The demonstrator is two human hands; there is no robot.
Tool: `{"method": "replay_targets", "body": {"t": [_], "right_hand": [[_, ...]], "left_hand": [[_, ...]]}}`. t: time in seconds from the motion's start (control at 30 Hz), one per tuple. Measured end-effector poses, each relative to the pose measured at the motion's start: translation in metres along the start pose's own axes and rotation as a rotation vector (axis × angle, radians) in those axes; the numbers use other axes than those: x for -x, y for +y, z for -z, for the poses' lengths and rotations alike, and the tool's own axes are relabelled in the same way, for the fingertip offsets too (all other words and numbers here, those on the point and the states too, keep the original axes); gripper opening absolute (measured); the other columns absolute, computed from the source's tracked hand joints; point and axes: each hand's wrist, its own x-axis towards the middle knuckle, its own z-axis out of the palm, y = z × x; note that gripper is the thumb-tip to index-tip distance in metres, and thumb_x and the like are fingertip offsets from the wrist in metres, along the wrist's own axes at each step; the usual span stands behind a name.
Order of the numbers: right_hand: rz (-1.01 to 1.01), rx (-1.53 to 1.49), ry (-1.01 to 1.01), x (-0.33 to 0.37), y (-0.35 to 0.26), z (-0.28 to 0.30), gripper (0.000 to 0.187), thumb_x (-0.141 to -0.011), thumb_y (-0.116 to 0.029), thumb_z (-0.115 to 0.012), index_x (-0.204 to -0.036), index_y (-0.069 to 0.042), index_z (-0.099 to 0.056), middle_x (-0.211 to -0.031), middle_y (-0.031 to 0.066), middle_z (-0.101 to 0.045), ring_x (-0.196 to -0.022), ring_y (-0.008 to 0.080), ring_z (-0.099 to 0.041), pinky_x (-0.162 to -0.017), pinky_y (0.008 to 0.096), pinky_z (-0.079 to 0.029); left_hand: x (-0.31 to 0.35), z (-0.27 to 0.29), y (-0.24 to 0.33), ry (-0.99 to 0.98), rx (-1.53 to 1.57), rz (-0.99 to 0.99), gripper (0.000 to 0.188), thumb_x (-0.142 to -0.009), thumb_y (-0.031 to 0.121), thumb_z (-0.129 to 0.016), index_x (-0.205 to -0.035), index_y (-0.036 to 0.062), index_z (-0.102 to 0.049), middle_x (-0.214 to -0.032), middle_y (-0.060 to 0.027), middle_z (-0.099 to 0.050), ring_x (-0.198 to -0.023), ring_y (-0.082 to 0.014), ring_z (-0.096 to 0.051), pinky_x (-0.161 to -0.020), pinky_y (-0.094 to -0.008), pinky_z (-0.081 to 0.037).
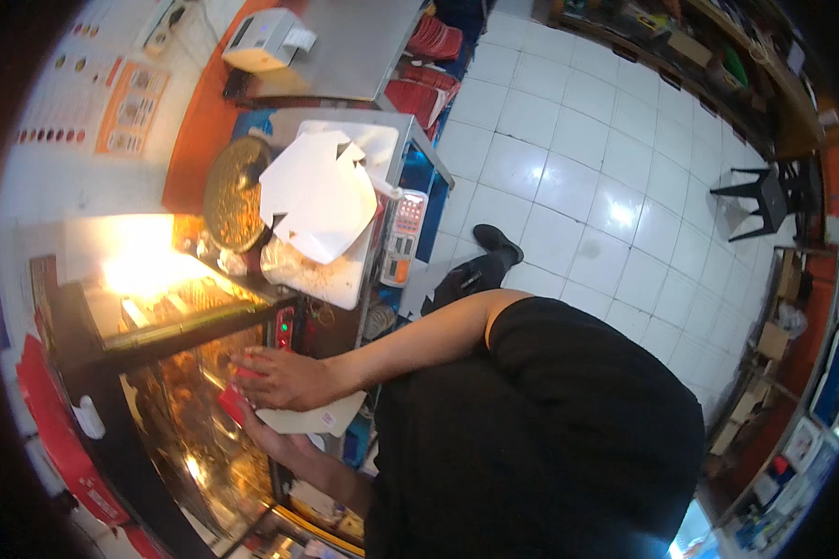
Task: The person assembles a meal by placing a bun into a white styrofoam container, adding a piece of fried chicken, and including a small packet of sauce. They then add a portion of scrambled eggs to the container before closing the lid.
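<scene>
In front of a glass food warmer [200, 438], I hold a piece of red and white card packaging [317, 419], which looks like a partly folded carton; its pale flap sticks out toward my body. My right hand [284, 377] lies over its red end with bent fingers. Underneath, my left hand [275, 443] grips the same end, its fingertips partly hidden by the card and the other hand. Browned food shows blurrily behind the glass. A small control panel with lit digits [285, 326] is close to my right hand.
White flat card blanks [317, 191] lie on a white board [331, 287] beside a round pan of food [238, 200]. A keypad scale [403, 233] sits at the counter's edge. Farther off are a printer [263, 42], red stacked packaging [419, 98] and a black stool [764, 200].
</scene>
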Motion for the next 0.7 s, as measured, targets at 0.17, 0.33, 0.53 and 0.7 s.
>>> {"method": "replay_targets", "body": {"t": [0.17,0.33,0.53,0.7], "right_hand": [[0.006,-0.103,-0.119,-0.001,0.021,-0.009,0.032,-0.092,-0.031,-0.062,-0.114,-0.009,-0.072,-0.131,0.0117,-0.066,-0.137,0.0361,-0.049,-0.111,0.0549,-0.04],[0.1,-0.211,-0.145,-0.002,0.045,0.036,0.031,-0.092,-0.031,-0.063,-0.108,-0.006,-0.073,-0.128,0.0135,-0.067,-0.131,0.0369,-0.053,-0.107,0.0509,-0.043],[0.076,-0.062,0.095,-0.007,0.05,0.072,0.028,-0.088,-0.029,-0.066,-0.098,-0.004,-0.074,-0.117,0.0133,-0.068,-0.125,0.0377,-0.055,-0.1,0.0478,-0.045],[-0.117,-0.201,-0.1,-0.006,0.061,0.129,0.021,-0.084,-0.027,-0.07,-0.09,-0.007,-0.074,-0.12,0.0139,-0.065,-0.123,0.037,-0.054,-0.1,0.0476,-0.044]], "left_hand": [[-0.02,0.016,0.008,-0.194,-0.035,-0.045,0.044,-0.106,0.034,-0.053,-0.139,0.0043,-0.054,-0.123,-0.0139,-0.067,-0.111,-0.0231,-0.066,-0.095,-0.0394,-0.054],[-0.049,0.031,0.018,-0.57,-0.01,0.062,0.036,-0.106,0.031,-0.053,-0.13,0.0055,-0.059,-0.104,-0.0112,-0.072,-0.096,-0.02,-0.07,-0.082,-0.0371,-0.058],[0.012,-0.073,0.0,-0.27,-0.118,-0.048,0.041,-0.107,0.034,-0.051,-0.134,0.0047,-0.056,-0.123,-0.0118,-0.066,-0.111,-0.0231,-0.066,-0.092,-0.0395,-0.056],[0.07,-0.159,-0.025,-0.19,-0.198,-0.111,0.047,-0.108,0.037,-0.048,-0.14,0.0028,-0.051,-0.132,-0.0132,-0.062,-0.122,-0.0253,-0.06,-0.1,-0.0427,-0.053]]}}
